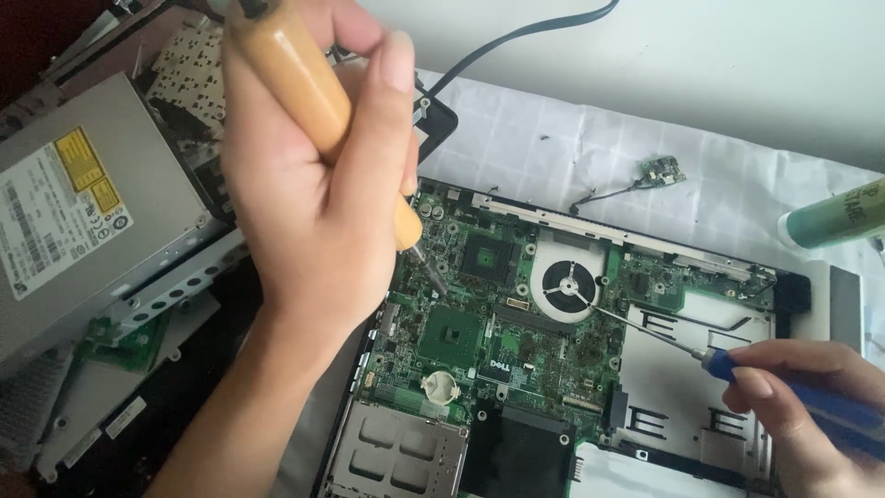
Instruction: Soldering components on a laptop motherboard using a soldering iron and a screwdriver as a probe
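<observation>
My left hand (pixel 313 184) grips the wooden-handled tool (pixel 304 92), tip on the motherboard (pixel 479 332). Right hand (pixel 811 406) fingers clench the blue screwdriver (pixel 737 369) at the fan (pixel 567 286); best kept steady, light.

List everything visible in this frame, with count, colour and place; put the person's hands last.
wooden-handled tool: one, tan handle, metal tip over the board's left part.
blue-handled screwdriver: one, shaft tip at the fan.
motherboard: one, green, in the open laptop base, centre.
fan: one, white housing, upper middle of the board.
optical drive: one, grey with a yellow-and-white label, left.
keyboard: one, pale, upper left, partly hidden.
small circuit board: one, green, on the cloth, upper right.
green tube: one, right edge.
white cloth: one, under the laptop.
black cable: one, top.
left hand: grips the wooden-handled tool.
right hand: grips the blue-handled screwdriver.
</observation>
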